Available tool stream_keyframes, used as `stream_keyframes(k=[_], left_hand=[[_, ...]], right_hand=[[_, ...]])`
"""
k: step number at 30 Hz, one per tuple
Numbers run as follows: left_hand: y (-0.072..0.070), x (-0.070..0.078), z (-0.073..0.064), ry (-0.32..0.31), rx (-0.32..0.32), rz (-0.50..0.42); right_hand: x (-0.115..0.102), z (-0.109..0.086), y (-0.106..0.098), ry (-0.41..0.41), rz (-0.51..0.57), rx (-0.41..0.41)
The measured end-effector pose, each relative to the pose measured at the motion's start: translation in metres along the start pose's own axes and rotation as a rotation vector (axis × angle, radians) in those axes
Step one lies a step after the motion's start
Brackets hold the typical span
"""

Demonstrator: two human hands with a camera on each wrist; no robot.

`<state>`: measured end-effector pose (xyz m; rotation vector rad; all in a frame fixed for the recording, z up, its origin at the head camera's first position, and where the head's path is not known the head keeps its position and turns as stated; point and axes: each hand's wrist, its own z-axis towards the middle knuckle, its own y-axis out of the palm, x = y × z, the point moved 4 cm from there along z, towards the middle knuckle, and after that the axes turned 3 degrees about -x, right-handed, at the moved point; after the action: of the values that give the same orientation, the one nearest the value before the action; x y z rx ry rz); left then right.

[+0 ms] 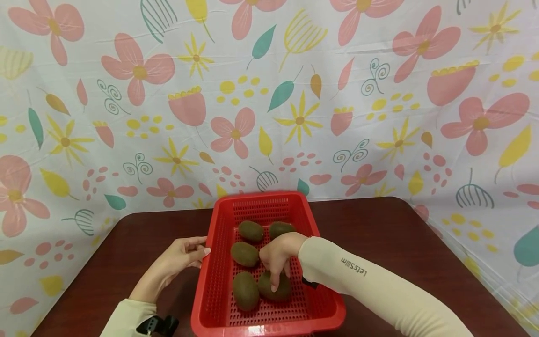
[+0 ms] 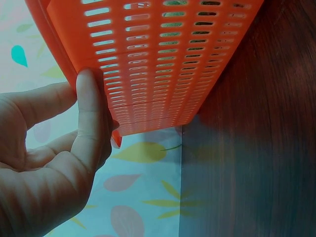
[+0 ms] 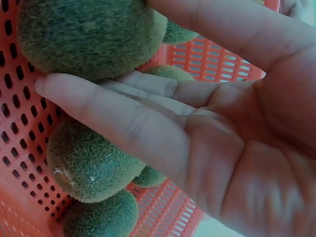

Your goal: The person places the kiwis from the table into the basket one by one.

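Observation:
A red plastic basket (image 1: 205, 281) with slotted walls holds several brown, fuzzy kiwis, among them one at the near left (image 1: 246, 291) and one in the middle (image 1: 245, 254). At the basket's left rim, my left hand (image 1: 181, 256) grips the edge; the left wrist view shows its fingers (image 2: 90, 113) against the outer wall. My right hand (image 1: 279, 252) reaches down inside and holds the near right kiwi (image 1: 269, 292) between thumb and fingers. That kiwi (image 3: 89, 39) fills the upper left of the right wrist view, where its underside is partly hidden by the fingers.
The basket rests on a dark brown wooden table (image 1: 358, 224). A white cloth (image 1: 261, 93) printed with flowers and leaves hangs behind and at the sides. Two more kiwis, one far left (image 1: 251, 230) and one far right (image 1: 281, 228), lie beyond the right hand.

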<state>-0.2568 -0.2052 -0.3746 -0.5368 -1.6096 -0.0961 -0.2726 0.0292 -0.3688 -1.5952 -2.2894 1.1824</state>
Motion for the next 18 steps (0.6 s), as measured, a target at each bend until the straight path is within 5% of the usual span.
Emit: stream_keyframes(k=[18], left_hand=[[-0.003,0.002,-0.002,-0.014,0.004,0.050]], right_hand=[[-0.004,-0.016,-0.018,-0.080,-0.094,0.092]])
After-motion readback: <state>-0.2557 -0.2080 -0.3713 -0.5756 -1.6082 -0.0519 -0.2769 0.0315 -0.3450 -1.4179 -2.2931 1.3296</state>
